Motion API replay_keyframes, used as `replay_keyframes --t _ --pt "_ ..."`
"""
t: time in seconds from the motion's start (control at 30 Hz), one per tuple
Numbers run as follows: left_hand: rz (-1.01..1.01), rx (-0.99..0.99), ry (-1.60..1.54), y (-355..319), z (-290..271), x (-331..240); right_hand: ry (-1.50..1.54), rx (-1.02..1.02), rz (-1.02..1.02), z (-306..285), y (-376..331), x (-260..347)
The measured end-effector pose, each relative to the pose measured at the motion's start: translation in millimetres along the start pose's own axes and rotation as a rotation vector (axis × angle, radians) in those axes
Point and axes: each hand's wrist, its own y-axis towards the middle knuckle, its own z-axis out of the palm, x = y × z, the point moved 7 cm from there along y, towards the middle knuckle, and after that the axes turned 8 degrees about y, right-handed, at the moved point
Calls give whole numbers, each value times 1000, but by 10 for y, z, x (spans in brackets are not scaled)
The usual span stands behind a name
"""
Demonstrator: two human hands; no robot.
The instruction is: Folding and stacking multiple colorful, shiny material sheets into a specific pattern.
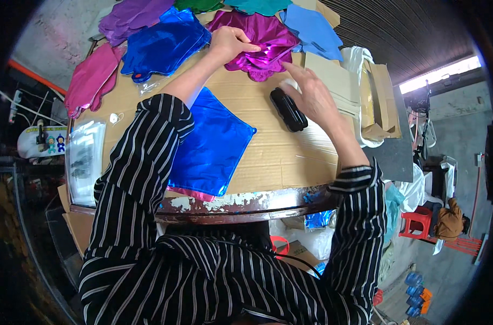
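Observation:
My left hand (230,45) reaches to the far side of the table. Its thumb and fingers pinch the top of a pile of shiny magenta foil balloons (262,62), flat and scallop-edged. My right hand (314,97) is just right of that pile, fingers stretched out and apart, holding nothing I can see. Below its fingers lies a glossy black oblong object (288,110). Nearer me, a flat blue foil balloon (211,143) with pointed corners rests on the cardboard, partly under my left forearm. A pink foil edge (195,193) shows beneath it.
More flat foil piles ring the far edge: pink (95,78), dark blue (168,43), purple (132,19) and light blue (313,32). Clear plastic bags (85,154) lie at left. Cardboard pieces (333,81) and an open box (380,103) stand at right. A red stool (417,221) is beyond.

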Motion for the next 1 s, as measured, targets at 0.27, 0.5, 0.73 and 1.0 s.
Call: replay_keyframes --t 0.27,0.5,0.73,1.0 --pt "-219 228 -331 135 203 227 -410 -272 -256 416 640 -36" --pt "-183 234 -313 159 242 215 -474 -186 -190 487 606 -18" --pt "-209 150 -454 240 105 300 -277 -144 -162 504 759 22" --pt "-16 -13 -99 464 -430 -215 -137 -25 -170 967 1034 -557"
